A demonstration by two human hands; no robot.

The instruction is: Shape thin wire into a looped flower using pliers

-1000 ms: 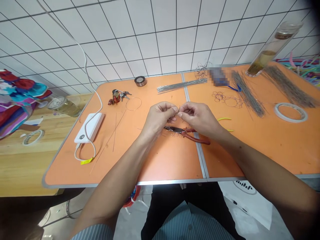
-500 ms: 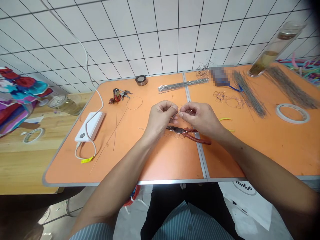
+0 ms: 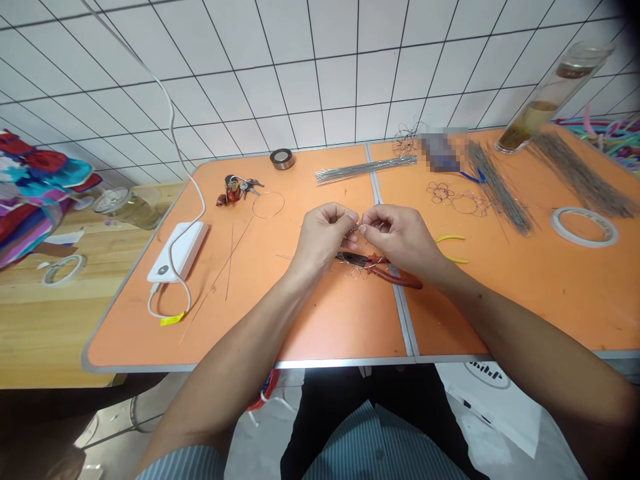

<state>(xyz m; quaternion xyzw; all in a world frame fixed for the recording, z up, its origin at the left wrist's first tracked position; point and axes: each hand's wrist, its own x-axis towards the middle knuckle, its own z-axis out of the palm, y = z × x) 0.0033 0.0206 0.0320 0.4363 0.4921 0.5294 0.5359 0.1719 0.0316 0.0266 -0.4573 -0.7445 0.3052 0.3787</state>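
Note:
My left hand (image 3: 327,233) and my right hand (image 3: 393,230) meet over the middle of the orange table (image 3: 330,327), fingertips almost touching. Both are closed in a pinch on a thin wire (image 3: 356,228), most of which my fingers hide. Below them lie pliers (image 3: 395,277) with dark jaws and red handles, beside the table's metal seam. Thin wire loops (image 3: 357,270) rest around the pliers' jaws. Just past my right wrist, the yellow tips of a handle (image 3: 453,238) show on the table.
At the back lie a bundle of straight wires (image 3: 365,170), a tape roll (image 3: 282,159) and keys (image 3: 240,189). A white power bank (image 3: 177,253) with a cable sits left. On the right are wire flowers (image 3: 441,193), darker wire bundles (image 3: 500,190), a white ring (image 3: 585,227) and a glass bottle (image 3: 530,123).
My hands stay together in nearly the same place, with only a slight shift of the fingers on the wire. The things on the table have not moved.

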